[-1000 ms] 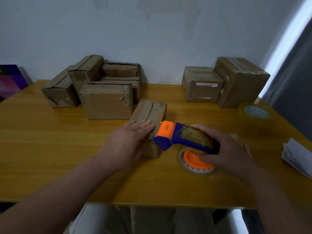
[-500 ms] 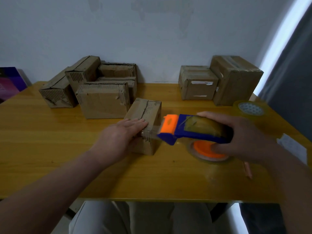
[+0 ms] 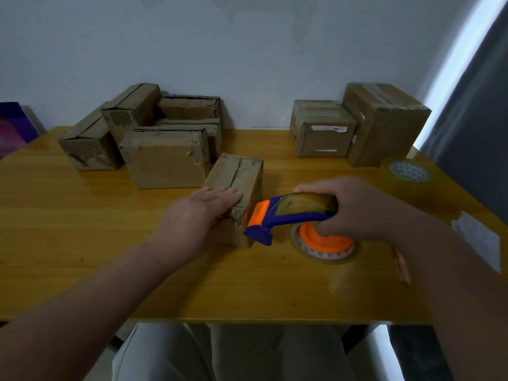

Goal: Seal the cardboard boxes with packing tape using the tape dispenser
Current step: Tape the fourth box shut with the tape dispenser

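Head view, looking down across a yellow wooden tabletop [image 3: 82, 243] at two bare forearms. Left hand [image 3: 200, 215] lies flat on the near end of a small cardboard box [image 3: 242, 174]. Its fingers [image 3: 220, 192] are straight and together, pressing on the top flaps and curling round nothing. The box's top seam runs away from those fingertips toward the pale wall.

Right hand [image 3: 365, 207] grips a blue and orange tape dispenser [image 3: 291, 213], its fingers [image 3: 327, 229] curled round the handle. The dispenser's orange head points left from the right fingers and sits just beside the box's near right corner, close to the left fingertips. Whether it touches the cardboard cannot be told. Directly beneath the right fingers, an orange hub ringed with a tape roll [image 3: 324, 243] lies low against the tabletop.

Beyond the left fingers, a cluster of worn cardboard boxes [image 3: 165, 158] stands against the wall. Beyond the right fingers stand a low labelled box [image 3: 321, 133] and, just beside it, a taller box [image 3: 384, 125].

Right of the right fingers, a spare roll of clear tape [image 3: 406, 171] lies flat near the tabletop's edge. Nearer the person on that side are a white sheet [image 3: 478, 237] and a thin pink stick [image 3: 401, 265]. A grey curtain [image 3: 472, 105] hangs at the far right.
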